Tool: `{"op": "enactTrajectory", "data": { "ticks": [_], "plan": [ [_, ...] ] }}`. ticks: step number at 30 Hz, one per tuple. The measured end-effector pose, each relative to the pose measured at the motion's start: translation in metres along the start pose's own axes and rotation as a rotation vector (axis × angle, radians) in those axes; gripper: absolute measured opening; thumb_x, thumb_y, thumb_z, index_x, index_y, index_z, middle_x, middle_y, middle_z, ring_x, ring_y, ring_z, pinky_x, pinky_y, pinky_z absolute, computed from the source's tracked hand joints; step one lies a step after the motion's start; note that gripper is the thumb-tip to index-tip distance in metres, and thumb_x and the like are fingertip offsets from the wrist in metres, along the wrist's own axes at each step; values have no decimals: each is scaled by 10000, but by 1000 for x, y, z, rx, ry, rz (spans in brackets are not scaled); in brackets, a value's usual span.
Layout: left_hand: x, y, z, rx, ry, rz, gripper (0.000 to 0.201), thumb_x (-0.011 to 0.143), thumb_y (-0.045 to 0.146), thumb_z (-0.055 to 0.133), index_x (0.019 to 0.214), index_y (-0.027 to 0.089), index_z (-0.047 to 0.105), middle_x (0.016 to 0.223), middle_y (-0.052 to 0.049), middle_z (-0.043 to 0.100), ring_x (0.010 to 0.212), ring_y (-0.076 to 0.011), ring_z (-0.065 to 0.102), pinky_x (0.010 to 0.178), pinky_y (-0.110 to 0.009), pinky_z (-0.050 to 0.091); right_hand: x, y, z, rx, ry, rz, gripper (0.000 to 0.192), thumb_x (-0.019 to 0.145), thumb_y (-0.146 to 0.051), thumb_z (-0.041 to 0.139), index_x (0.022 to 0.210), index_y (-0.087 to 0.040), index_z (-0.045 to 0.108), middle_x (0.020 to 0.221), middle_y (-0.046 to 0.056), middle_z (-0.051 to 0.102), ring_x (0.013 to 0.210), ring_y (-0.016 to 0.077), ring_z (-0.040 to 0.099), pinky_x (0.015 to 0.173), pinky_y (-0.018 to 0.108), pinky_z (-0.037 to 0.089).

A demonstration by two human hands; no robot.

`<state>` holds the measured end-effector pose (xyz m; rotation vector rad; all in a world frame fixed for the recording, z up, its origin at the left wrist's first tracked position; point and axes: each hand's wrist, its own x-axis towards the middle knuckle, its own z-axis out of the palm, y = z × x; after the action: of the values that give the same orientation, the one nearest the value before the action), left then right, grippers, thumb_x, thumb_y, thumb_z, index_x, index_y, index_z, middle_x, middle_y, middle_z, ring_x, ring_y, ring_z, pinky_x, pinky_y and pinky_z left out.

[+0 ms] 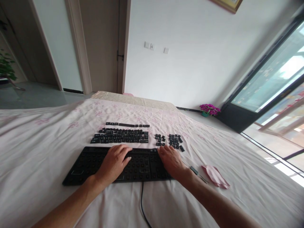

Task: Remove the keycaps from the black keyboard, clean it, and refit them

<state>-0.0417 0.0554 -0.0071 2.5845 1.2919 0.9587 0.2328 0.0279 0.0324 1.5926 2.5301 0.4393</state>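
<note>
A black keyboard base (90,163) with its keycaps off lies on the sheet, its cable (142,202) running toward me. My left hand (117,161) rests on its middle, fingers stretched to the far edge and thumb apart. Toward the right end, my right hand (171,160) lies with fingertips at the far edge. Neither hand has anything lifted in it. Beyond the base, rows of loose black keycaps (121,136) are laid out, with a long space bar (126,125) in the farthest row. Smaller keycap groups (175,140) sit to the right.
Right of the base lie a small dark-handled tool (194,170) and a folded pink cloth (215,176). The pale bedsheet (35,158) has soft folds. Farther off are a door (99,44), a white wall (180,72) and a pot of magenta flowers (210,109).
</note>
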Motion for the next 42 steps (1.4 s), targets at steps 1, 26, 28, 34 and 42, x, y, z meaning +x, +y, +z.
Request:
{"op": "enactTrajectory", "data": {
  "ticks": [1, 26, 28, 34, 42],
  "plan": [
    [0, 0, 0, 3, -2, -1, 271, 846, 197, 594, 1114, 232, 608, 1106, -53, 638, 1060, -226, 582, 973, -430, 448, 0, -2, -1, -9, -2, 0, 253, 858, -78, 488, 1040, -172, 638, 1028, 121, 622, 915, 260, 520, 774, 380, 369],
    [1, 0, 1, 5, 4, -12, 266, 848, 201, 586, 1110, 246, 604, 1110, -53, 633, 1031, -229, 586, 952, -441, 458, 97, 78, 14, 239, -48, 361, 335, 806, -120, 549, 938, -333, 773, 1171, 7, 662, 1062, 224, 482, 859, 313, 333],
    [1, 0, 1, 5, -4, -15, 269, 849, 197, 587, 1113, 247, 603, 1113, -53, 631, 1033, -230, 584, 952, -440, 458, 102, 79, 14, 232, -54, 354, 320, 789, -121, 561, 910, -323, 777, 1145, 13, 676, 1058, 227, 484, 860, 321, 322],
    [1, 1, 1, -4, 0, -23, 283, 839, 182, 596, 1114, 247, 609, 1116, -50, 631, 1035, -231, 586, 949, -438, 460, 114, 81, 16, 207, -98, 336, 231, 787, -174, 595, 863, -285, 783, 1002, 49, 727, 1039, 236, 505, 880, 336, 299],
    [1, 1, 0, 1, -4, -23, 277, 839, 175, 600, 1107, 243, 606, 1111, -53, 630, 1033, -232, 581, 952, -438, 453, 130, 88, 22, 182, -134, 338, 181, 793, -224, 630, 862, -288, 785, 913, 53, 750, 1020, 225, 547, 897, 322, 300]
  ]
}}
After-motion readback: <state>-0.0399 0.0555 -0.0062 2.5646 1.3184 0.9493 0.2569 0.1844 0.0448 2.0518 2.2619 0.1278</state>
